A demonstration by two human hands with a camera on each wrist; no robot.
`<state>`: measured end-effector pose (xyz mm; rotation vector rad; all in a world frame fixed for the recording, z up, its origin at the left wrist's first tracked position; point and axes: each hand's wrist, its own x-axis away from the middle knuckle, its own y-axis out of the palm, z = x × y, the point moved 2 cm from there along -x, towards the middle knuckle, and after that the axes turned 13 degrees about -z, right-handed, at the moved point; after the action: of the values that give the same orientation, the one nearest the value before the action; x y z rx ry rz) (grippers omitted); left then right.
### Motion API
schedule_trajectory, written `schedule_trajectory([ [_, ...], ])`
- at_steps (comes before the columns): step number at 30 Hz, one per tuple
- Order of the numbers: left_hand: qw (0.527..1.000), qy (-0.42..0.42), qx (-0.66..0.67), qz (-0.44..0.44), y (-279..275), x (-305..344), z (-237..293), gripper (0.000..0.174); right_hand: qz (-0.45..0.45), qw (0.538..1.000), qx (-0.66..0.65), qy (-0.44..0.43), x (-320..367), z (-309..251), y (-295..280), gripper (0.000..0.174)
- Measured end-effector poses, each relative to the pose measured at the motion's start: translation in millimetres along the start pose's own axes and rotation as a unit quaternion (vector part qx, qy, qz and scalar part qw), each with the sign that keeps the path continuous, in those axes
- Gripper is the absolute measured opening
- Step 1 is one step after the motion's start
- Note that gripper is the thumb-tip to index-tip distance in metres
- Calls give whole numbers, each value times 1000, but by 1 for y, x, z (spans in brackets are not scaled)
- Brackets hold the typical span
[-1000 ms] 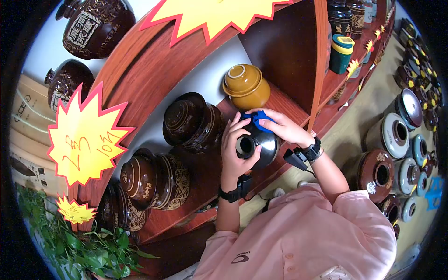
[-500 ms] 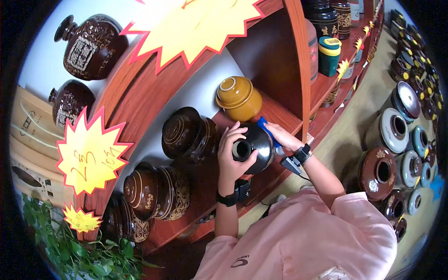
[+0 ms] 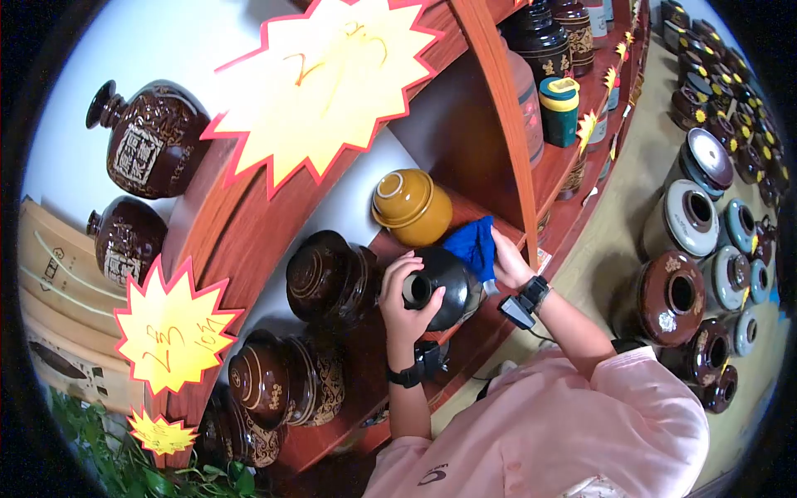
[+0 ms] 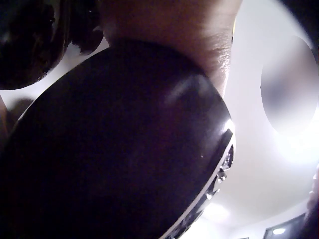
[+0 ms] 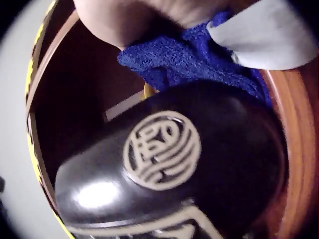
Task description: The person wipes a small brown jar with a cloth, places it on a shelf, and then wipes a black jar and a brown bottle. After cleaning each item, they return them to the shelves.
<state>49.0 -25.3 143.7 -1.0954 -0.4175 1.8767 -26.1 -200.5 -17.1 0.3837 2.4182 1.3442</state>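
Note:
A black glazed jar (image 3: pixel 446 292) lies tilted at the shelf, its round mouth turned toward the left hand. The left hand (image 3: pixel 402 305) grips it about the neck, thumb on one side of the mouth and fingers on the other. A blue towelling cloth (image 3: pixel 471 247) is held by the right hand (image 3: pixel 510 262) against the jar's far side. In the right wrist view, the cloth (image 5: pixel 189 64) lies along the jar's shoulder, above a cream round emblem (image 5: pixel 162 150). A pale tag (image 5: pixel 266 35) hangs from the cloth. Dark jar wall (image 4: pixel 109 149) fills much of the left wrist view.
A mustard lidded pot (image 3: pixel 411 207) stands just beyond the black jar. Brown lidded jars (image 3: pixel 328 278) line the shelf to the left. A wooden upright (image 3: pixel 502 124) rises near the right hand. Several jars (image 3: pixel 664 299) stand on the floor at right.
The right hand has moved the cloth from the jar's top near the mouth out to its far right side, where the cloth now spreads wider. The left hand keeps its grip. The head view has shifted.

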Motion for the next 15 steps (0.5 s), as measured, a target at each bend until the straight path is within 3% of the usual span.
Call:
schedule_trajectory([
  [4,1000,-6,10,7,1,-1,-2,37,-9,994,-106,-9,2,-8,8,46],
  [5,1000,-6,5,7,2,-1,-3,36,22,993,-115,-15,-2,-8,5,45],
  [8,1000,3,-3,5,0,0,-2,37,-137,966,-220,12,4,-14,6,42],
  [9,1000,2,-3,7,-1,1,-2,37,-86,972,-218,9,3,-10,-3,42],
  [12,1000,4,-4,12,-2,1,-6,37,-130,967,-221,3,2,-8,-7,43],
  [15,1000,7,-10,9,0,0,-10,39,-50,989,-135,-15,7,-12,-5,44],
])
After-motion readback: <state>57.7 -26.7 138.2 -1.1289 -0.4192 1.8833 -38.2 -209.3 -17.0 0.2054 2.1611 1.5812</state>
